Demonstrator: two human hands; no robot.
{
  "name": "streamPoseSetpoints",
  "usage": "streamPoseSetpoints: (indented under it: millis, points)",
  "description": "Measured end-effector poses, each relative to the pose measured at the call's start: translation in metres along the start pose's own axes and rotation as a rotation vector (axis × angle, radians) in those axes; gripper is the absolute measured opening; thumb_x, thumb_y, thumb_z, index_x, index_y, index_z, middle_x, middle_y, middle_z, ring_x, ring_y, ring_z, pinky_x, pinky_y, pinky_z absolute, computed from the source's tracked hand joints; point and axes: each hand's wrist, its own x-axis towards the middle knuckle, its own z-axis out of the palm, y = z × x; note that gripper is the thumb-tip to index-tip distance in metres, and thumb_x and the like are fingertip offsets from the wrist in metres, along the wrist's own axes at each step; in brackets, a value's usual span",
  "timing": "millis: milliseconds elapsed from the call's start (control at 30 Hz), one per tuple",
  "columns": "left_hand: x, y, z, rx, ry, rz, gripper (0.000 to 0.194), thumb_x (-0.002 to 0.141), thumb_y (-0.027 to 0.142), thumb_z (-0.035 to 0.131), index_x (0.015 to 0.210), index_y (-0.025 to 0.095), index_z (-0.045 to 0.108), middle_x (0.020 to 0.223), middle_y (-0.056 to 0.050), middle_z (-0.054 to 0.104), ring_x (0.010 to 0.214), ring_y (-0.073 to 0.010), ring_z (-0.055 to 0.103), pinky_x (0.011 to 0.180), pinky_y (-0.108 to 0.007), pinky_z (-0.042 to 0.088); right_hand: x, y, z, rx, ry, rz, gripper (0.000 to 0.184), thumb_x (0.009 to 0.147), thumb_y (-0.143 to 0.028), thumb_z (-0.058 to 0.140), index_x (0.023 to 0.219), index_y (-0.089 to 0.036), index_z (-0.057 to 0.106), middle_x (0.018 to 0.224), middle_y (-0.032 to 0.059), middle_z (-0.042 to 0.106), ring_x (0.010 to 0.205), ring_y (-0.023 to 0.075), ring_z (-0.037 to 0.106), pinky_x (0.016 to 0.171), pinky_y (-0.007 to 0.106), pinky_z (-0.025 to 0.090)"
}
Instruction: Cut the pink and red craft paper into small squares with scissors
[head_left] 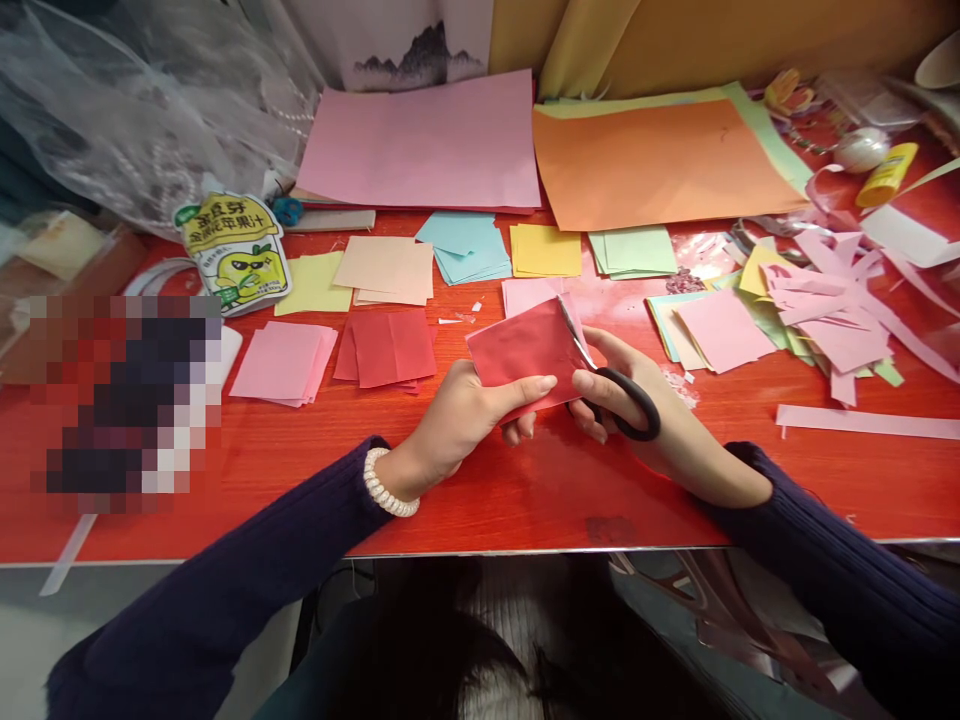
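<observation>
My left hand (469, 415) pinches a red sheet of paper (517, 350) between thumb and fingers, holding it above the table. In my right hand (626, 390) is a pair of black-handled scissors (637, 405), its blades at the right edge of the red paper. Whether the blades are parted there is hard to make out. Behind the held sheet lies a pink piece of paper (525, 295), partly hidden. Red paper squares (396, 350) rest left of my left hand, with pink squares (277, 362) farther left.
Small paper stacks in yellow, peach, blue (469, 250) and green (634, 250) line the red table (300, 480). Large pink (427, 140) and orange sheets (667, 165) lie at the back. Paper scraps (840, 300) and a glue stick (887, 175) are right; a pouch (236, 255) stands left.
</observation>
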Motion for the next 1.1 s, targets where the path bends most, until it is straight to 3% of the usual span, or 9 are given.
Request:
streamPoseSetpoints:
  millis: [500, 1100]
  points:
    - [-0.0007, -0.0025, 0.0004, -0.012, -0.026, -0.003, 0.03, 0.08, 0.034, 0.062, 0.06, 0.013, 0.057, 0.049, 0.002, 0.053, 0.044, -0.0073, 0.05, 0.044, -0.019, 0.042, -0.001, -0.0006, -0.0013, -0.013, -0.009, -0.001, 0.073, 0.081, -0.042, 0.063, 0.142, -0.02, 0.03, 0.049, -0.0067, 0.049, 0.042, 0.0082, 0.039, 0.041, 0.02, 0.026]
    - [-0.0004, -0.0033, 0.0014, -0.018, -0.015, -0.024, 0.029, 0.081, 0.031, 0.061, 0.058, 0.013, 0.057, 0.048, 0.002, 0.054, 0.043, -0.0065, 0.05, 0.044, -0.018, 0.042, -0.0001, 0.0013, -0.0018, 0.035, 0.003, 0.01, 0.074, 0.078, -0.034, 0.069, 0.141, -0.022, 0.033, 0.048, -0.0075, 0.049, 0.039, 0.0075, 0.039, 0.039, 0.019, 0.031]
